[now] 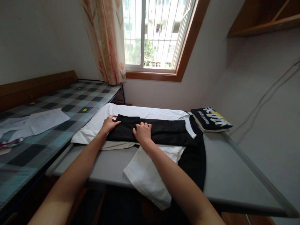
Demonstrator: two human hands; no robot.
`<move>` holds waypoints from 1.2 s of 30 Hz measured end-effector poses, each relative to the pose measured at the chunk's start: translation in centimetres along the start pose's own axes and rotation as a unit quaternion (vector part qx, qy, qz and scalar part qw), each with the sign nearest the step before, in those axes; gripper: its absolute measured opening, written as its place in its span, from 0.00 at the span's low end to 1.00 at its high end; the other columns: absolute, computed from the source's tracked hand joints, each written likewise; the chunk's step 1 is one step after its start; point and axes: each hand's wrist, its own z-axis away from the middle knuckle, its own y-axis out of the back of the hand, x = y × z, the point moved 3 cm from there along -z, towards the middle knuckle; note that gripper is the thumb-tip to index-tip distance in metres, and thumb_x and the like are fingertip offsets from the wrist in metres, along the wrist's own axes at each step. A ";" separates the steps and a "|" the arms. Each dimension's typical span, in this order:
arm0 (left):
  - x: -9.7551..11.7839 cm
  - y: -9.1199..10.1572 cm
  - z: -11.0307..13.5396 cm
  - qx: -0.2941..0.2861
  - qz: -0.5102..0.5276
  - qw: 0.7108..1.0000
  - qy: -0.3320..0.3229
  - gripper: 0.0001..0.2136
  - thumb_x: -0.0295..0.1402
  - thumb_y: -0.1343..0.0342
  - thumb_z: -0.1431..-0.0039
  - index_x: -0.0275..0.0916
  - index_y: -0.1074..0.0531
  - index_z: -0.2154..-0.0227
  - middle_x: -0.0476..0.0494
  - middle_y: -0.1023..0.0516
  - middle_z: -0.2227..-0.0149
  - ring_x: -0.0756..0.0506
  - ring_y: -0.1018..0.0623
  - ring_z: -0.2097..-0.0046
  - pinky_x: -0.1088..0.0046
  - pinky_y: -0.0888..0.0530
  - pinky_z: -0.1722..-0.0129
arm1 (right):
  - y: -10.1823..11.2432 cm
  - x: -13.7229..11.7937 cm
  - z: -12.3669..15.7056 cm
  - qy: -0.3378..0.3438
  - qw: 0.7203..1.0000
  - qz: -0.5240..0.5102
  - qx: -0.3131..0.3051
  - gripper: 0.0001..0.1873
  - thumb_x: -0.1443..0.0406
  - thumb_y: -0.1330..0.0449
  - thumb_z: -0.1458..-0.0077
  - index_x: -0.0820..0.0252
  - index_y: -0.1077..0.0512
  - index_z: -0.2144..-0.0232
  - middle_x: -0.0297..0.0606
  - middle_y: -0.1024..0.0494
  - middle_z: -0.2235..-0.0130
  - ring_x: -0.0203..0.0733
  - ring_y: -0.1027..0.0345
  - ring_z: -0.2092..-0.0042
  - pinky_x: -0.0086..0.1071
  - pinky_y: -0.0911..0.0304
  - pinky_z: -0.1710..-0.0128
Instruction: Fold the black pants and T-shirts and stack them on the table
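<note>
A black-and-white T-shirt (164,129) lies spread on the grey table, its black part folded in a long strip over the white part. At the left end of that strip, my left hand (110,124) is closed on the black cloth, thumb on top and fingers at the edge. My right hand (142,132) bears on the middle of the strip with bent fingers closed on the cloth; its fingertips are partly hidden. A white sleeve hangs over the table's near edge below my right forearm, and black cloth spreads to the right.
The grey table (234,168) has a raised rim. At its back right lies a folded black garment with white and yellow print (209,118). To the left, a checked bed (93,90) holds papers (44,122). A curtain (110,40) hangs beside the barred window.
</note>
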 end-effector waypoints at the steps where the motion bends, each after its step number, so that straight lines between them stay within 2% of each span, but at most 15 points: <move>1: 0.1 0.0 0.1 -0.002 -0.006 1.000 -0.001 0.23 0.41 0.37 0.50 0.38 0.28 0.51 0.42 0.20 0.64 0.40 0.20 0.60 0.70 0.27 0.59 | 0.0 0.1 0.1 -0.002 1.000 0.001 -0.002 0.16 0.58 0.47 0.38 0.58 0.23 0.58 0.48 0.24 0.55 0.51 0.36 0.52 0.44 0.50 0.52; 4: 0.6 0.0 0.8 0.000 -0.041 0.999 -0.014 0.23 0.42 0.39 0.46 0.38 0.28 0.49 0.40 0.20 0.60 0.39 0.21 0.57 0.68 0.27 0.56 | 0.1 0.2 0.2 -0.007 1.000 0.005 -0.004 0.16 0.57 0.47 0.38 0.58 0.23 0.57 0.48 0.24 0.54 0.51 0.36 0.52 0.44 0.50 0.51; 7: 1.9 0.3 2.0 0.064 -0.135 0.987 -0.055 0.21 0.41 0.43 0.42 0.38 0.28 0.48 0.34 0.25 0.50 0.35 0.24 0.49 0.62 0.29 0.49 | 0.0 0.2 0.2 -0.002 1.000 0.006 -0.002 0.16 0.57 0.48 0.37 0.58 0.23 0.58 0.48 0.25 0.54 0.51 0.36 0.52 0.44 0.50 0.51; 9: 3.1 0.1 2.9 0.092 -0.177 0.974 -0.108 0.20 0.39 0.48 0.38 0.38 0.29 0.46 0.33 0.28 0.47 0.34 0.28 0.45 0.59 0.32 0.45 | -0.1 0.2 0.2 0.004 1.000 0.005 0.001 0.16 0.57 0.48 0.37 0.58 0.24 0.59 0.48 0.25 0.54 0.51 0.36 0.52 0.43 0.50 0.52; 12: 4.8 -1.4 3.7 0.044 -0.168 0.958 -0.226 0.20 0.38 0.54 0.34 0.38 0.31 0.43 0.36 0.28 0.44 0.38 0.31 0.41 0.62 0.36 0.40 | -0.2 0.2 0.1 0.012 1.000 0.005 0.005 0.16 0.58 0.49 0.37 0.58 0.24 0.58 0.47 0.25 0.54 0.51 0.36 0.51 0.43 0.49 0.52; 14: 5.3 -2.8 3.9 -0.002 -0.172 0.947 -0.272 0.22 0.40 0.56 0.33 0.39 0.34 0.40 0.38 0.32 0.39 0.39 0.37 0.36 0.61 0.41 0.36 | -0.2 0.2 0.1 0.013 1.000 0.006 0.004 0.16 0.58 0.49 0.37 0.59 0.24 0.58 0.47 0.25 0.54 0.50 0.36 0.51 0.43 0.49 0.52; 18: 4.9 -4.8 3.9 -0.070 -0.233 0.938 -0.247 0.27 0.47 0.57 0.33 0.41 0.40 0.35 0.41 0.42 0.33 0.33 0.47 0.31 0.53 0.48 0.34 | -0.3 0.1 0.3 0.011 1.000 0.003 -0.001 0.17 0.58 0.49 0.36 0.59 0.25 0.57 0.48 0.25 0.53 0.51 0.36 0.51 0.43 0.48 0.51; 23: 4.7 -5.2 4.0 -0.076 -0.253 0.934 -0.241 0.29 0.50 0.57 0.34 0.44 0.42 0.34 0.42 0.44 0.32 0.32 0.48 0.31 0.51 0.48 0.35 | 0.3 1.1 -0.1 0.018 0.999 -0.026 -0.010 0.19 0.55 0.50 0.36 0.56 0.25 0.53 0.45 0.25 0.52 0.50 0.35 0.50 0.42 0.47 0.51; 27: 4.8 -5.0 4.1 -0.060 -0.239 0.938 -0.244 0.28 0.49 0.54 0.34 0.43 0.40 0.35 0.41 0.42 0.33 0.31 0.47 0.31 0.50 0.46 0.35 | 2.0 5.7 -1.4 -0.026 0.999 -0.033 -0.007 0.22 0.54 0.52 0.35 0.56 0.25 0.51 0.45 0.25 0.51 0.50 0.34 0.50 0.41 0.44 0.51; 29: 5.3 -4.7 4.5 -0.033 -0.222 0.941 -0.254 0.26 0.48 0.52 0.35 0.43 0.36 0.38 0.40 0.40 0.33 0.31 0.44 0.32 0.50 0.45 0.36 | 2.9 9.2 -1.9 -0.044 0.999 -0.010 0.000 0.21 0.54 0.51 0.35 0.57 0.25 0.52 0.46 0.26 0.50 0.50 0.35 0.49 0.40 0.43 0.51; 32: 6.8 -4.5 5.6 0.012 -0.172 0.937 -0.305 0.22 0.45 0.51 0.35 0.42 0.30 0.43 0.40 0.40 0.34 0.34 0.42 0.33 0.53 0.42 0.36 | 4.0 14.7 -1.9 -0.088 0.995 0.041 -0.005 0.20 0.55 0.49 0.36 0.58 0.25 0.52 0.48 0.28 0.49 0.52 0.35 0.48 0.41 0.42 0.50; 34: 7.9 -4.9 6.5 0.003 -0.131 0.927 -0.350 0.21 0.44 0.53 0.33 0.42 0.30 0.43 0.41 0.40 0.34 0.37 0.42 0.33 0.55 0.42 0.35 | 4.8 18.2 -1.4 -0.137 0.988 0.077 0.007 0.20 0.56 0.49 0.37 0.59 0.26 0.51 0.51 0.29 0.48 0.54 0.36 0.46 0.43 0.42 0.49; 36: 8.8 -5.7 7.3 -0.044 -0.111 0.918 -0.377 0.21 0.43 0.54 0.32 0.42 0.31 0.42 0.41 0.37 0.35 0.39 0.41 0.33 0.55 0.42 0.35 | 5.6 21.3 -0.8 -0.209 0.973 0.091 0.024 0.22 0.55 0.49 0.37 0.62 0.29 0.49 0.54 0.29 0.47 0.57 0.35 0.45 0.45 0.40 0.50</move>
